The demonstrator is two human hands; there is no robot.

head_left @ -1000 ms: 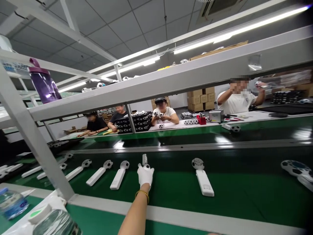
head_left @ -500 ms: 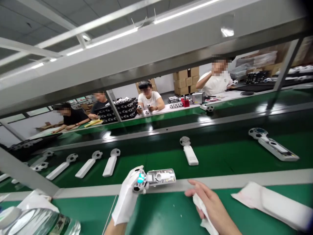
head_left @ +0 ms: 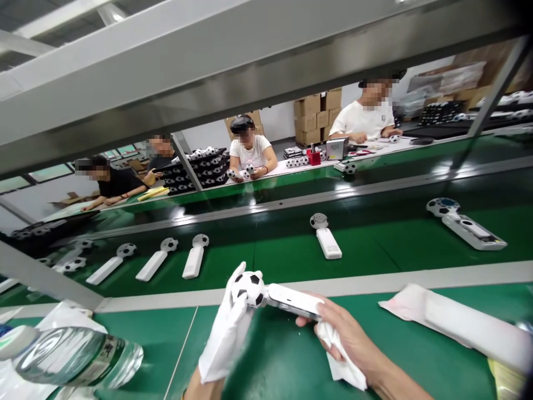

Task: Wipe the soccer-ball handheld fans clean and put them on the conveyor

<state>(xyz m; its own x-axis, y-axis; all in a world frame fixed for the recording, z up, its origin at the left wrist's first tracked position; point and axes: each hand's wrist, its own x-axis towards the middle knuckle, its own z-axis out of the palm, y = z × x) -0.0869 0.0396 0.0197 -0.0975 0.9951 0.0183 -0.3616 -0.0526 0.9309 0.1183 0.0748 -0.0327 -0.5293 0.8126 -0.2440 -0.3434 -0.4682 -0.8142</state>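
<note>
We hold a football-headed white handheld gadget (head_left: 293,301) out in front of us, just above a green surface (head_left: 266,355). Our white-gloved left hand (head_left: 227,328) closes around it just below the football head (head_left: 250,289), apparently steadying that end and leaving the white body free. Our bare right hand (head_left: 347,339) is curled narrowly around a crumpled white cloth (head_left: 339,355) and meets the far end of the body, so the gadget spans both hands.

To the right on the surface lies a long white wrapped bundle (head_left: 458,322). To the left, a clear plastic water bottle (head_left: 79,355) lies on its side. Beyond a pale divider strip (head_left: 333,288), a dark-and-green conveyor belt (head_left: 258,244) carries more football-headed units, spaced apart and angled alike, perhaps to keep each one separate; one (head_left: 327,236) sits straight ahead.

Across the belt, co-workers (head_left: 250,150) sit at a white bench beside black trays of small footballs (head_left: 195,172). Stacked cardboard boxes (head_left: 318,116) stand behind them, and a steel shelf beam (head_left: 166,72) crosses overhead.
</note>
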